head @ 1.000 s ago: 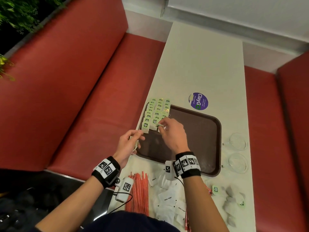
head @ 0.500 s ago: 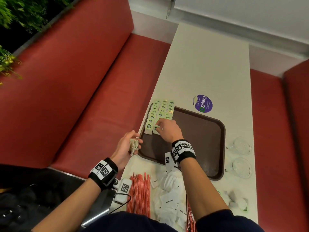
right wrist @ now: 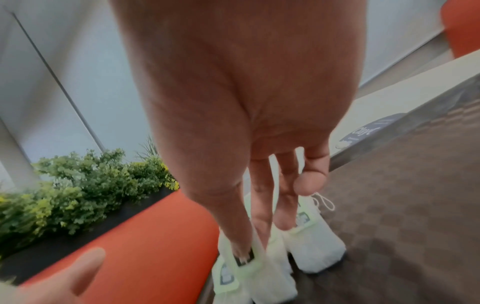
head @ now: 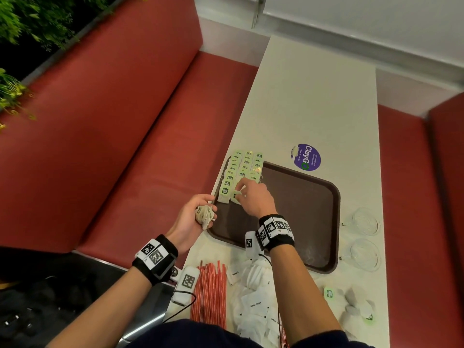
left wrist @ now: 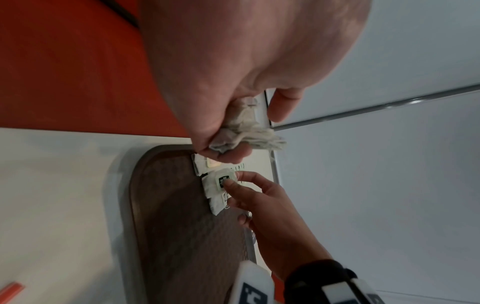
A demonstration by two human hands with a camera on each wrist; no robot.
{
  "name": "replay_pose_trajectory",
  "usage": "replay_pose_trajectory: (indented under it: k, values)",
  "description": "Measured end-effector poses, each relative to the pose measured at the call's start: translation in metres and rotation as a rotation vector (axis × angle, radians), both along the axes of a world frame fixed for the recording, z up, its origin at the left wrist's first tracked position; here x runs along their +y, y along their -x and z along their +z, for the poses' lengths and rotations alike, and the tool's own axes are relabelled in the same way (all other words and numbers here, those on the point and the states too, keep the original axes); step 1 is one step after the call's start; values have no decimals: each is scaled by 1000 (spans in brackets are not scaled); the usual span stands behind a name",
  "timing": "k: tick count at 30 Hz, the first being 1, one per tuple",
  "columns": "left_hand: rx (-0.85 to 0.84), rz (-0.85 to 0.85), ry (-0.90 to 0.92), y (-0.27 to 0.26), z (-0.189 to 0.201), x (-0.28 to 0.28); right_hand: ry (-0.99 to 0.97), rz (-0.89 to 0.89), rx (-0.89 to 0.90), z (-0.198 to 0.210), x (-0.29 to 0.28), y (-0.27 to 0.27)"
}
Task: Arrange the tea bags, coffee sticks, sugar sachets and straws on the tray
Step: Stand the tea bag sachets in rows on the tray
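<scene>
Since a second ago the left hand (head: 193, 217) has pulled back from the tray's (head: 296, 209) near-left corner to just outside its left rim, and the right hand (head: 253, 199) has stayed at the rows of tea bags (head: 244, 169).

Left hand: fingers curled round a crumpled bunch of tea bags (head: 205, 215), held off the tray beside its left rim.

Right hand: over the tray's left part, fingers extended down, fingertips (right wrist: 244, 254) pressing the tag of the nearest tea bag (left wrist: 219, 183) in the middle row. Whether it pinches the tag or only presses it, cannot tell.

Tea bags: three overlapping rows along the tray's far-left corner, running past its far rim.

Near the tray's near edge, on the table (head: 313, 96): red straws (head: 209, 295), white sugar sachets (head: 254, 305), a few loose tea bags (head: 356, 307) toward the right.

Right of the tray: two glass cups (head: 365, 238). Beyond its far rim: a purple sticker (head: 306, 157).
</scene>
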State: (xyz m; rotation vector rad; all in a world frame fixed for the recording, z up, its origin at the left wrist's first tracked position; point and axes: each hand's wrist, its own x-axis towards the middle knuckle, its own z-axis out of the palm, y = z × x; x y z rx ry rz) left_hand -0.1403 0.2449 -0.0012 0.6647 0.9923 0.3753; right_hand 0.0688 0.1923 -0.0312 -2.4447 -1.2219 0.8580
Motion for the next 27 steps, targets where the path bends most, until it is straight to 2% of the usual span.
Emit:
replay_pose_trajectory:
  k: [4, 9, 13, 17, 19, 23, 27]
  values:
    - [-6, 12, 6, 1, 0, -1, 51, 20, 37, 0, 2, 1]
    - [-30, 3, -8, 0, 7, -1, 45, 17, -63, -5, 8, 1]
    - [-21, -7, -39, 1, 10, 0, -34, 10, -152, -12, 8, 2]
    - [-1, -62, -99, 1, 12, -3, -147, -88, -181, -13, 0, 6]
    - [14, -79, -138, 0, 12, -4, -254, -166, -64, -2, -5, 11]
    - [36, -107, -192, -2, 14, -10, -391, -289, 318, 37, -28, 37]
    - [8, -112, -202, -3, 20, -16, -448, -261, 619, 65, -65, 62]
